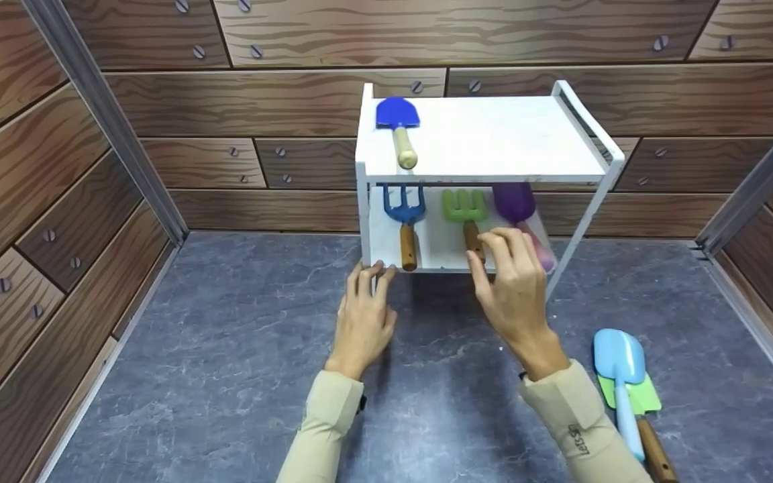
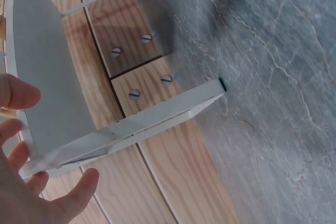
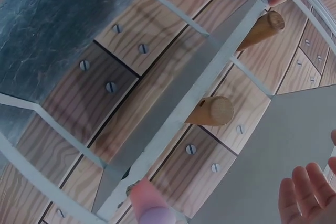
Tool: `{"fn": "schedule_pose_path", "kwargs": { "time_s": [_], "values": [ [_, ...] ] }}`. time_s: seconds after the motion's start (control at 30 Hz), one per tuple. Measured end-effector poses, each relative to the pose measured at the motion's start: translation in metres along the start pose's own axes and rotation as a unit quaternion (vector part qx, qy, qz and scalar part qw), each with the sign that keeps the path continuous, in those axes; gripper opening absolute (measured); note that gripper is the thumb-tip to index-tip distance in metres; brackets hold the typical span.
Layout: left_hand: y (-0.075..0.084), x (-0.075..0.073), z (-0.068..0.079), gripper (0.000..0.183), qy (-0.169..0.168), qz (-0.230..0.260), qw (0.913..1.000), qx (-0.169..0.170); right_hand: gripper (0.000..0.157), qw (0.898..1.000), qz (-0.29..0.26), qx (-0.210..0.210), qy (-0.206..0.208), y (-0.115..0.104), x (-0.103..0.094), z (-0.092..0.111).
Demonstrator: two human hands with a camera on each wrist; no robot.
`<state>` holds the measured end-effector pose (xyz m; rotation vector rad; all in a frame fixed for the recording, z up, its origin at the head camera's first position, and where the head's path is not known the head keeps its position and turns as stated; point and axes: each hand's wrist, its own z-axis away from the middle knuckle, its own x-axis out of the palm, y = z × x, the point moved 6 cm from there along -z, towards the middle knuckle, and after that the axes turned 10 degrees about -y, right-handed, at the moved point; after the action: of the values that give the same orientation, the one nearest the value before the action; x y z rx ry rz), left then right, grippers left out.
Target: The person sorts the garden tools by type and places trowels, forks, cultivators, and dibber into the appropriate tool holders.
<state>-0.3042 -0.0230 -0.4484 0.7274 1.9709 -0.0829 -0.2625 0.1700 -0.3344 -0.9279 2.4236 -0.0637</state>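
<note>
In the head view, my left hand (image 1: pixel 363 322) touches the front left corner of the white rack's lower shelf (image 1: pixel 433 268), fingers spread and thumb apart. My right hand (image 1: pixel 514 288) is near the wooden handle of a green toy fork (image 1: pixel 465 206); in the right wrist view, the fingers (image 3: pixel 304 187) are loosely bent, with a gap to that handle (image 3: pixel 215 111). Left of the green fork lies a blue toy fork (image 1: pixel 405 213). On the right lies a purple toy shovel (image 1: pixel 514 201) with a pink handle, partly hidden behind my right hand.
On the rack's top shelf (image 1: pixel 494 134) lies a blue toy shovel (image 1: pixel 398 114) with a pale wooden handle. To the right, on the grey floor (image 1: pixel 239 349), a light blue shovel (image 1: pixel 620 355) lies over a green tool (image 1: pixel 645 396) with a wooden handle. Wood-patterned walls stand around.
</note>
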Motion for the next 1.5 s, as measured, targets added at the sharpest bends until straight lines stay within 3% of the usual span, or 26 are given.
{"fn": "schedule_pose_path", "kwargs": {
  "time_s": [1.23,1.5],
  "values": [
    [0.001,-0.001,0.0,0.061,0.013,0.006,0.9999,0.006,0.018,0.998,0.036,0.037,-0.031,0.025,-0.03,0.058],
    [0.001,0.0,0.0,0.062,-0.001,0.006,1.0,-0.001,0.017,0.997,0.052,0.051,-0.041,0.033,-0.039,0.072]
  ]
}}
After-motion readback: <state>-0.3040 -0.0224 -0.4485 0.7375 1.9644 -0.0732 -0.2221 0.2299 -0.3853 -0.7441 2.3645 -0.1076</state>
